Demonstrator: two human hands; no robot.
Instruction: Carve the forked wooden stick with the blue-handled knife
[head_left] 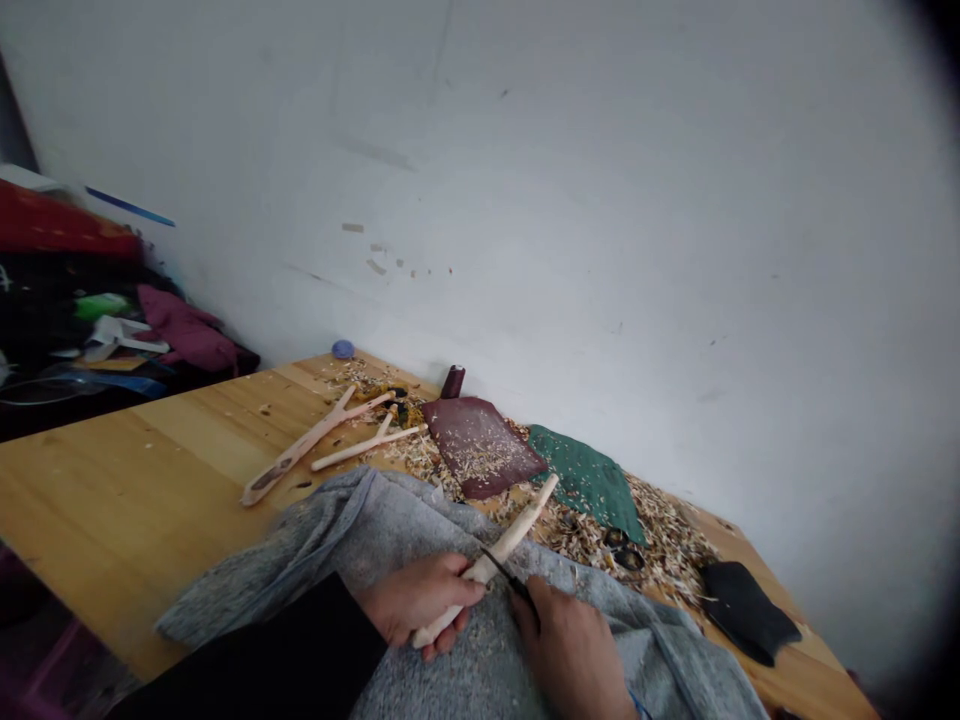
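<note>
My left hand (424, 600) is wrapped round the lower part of a pale peeled stick (517, 530), which slants up and to the right over a grey cloth (420, 530). In my right hand (566, 640) is a knife (510, 575) with a dark handle. Its thin dark blade lies against the stick just beyond my left fingers. Most of the handle is hidden in my right fist. Left of the stick, a large forked branch (300, 450) and a smaller forked branch (367, 447), both stripped of bark, rest on the wooden table (97, 480).
Wood shavings (667, 540) are strewn along the wall side. Among them lie a maroon leather piece (480, 445), a green leather piece (589, 480) and a black piece (746, 605). A dark thread spool (453, 382) and a purple round object (343, 349) stand by the white wall (600, 200).
</note>
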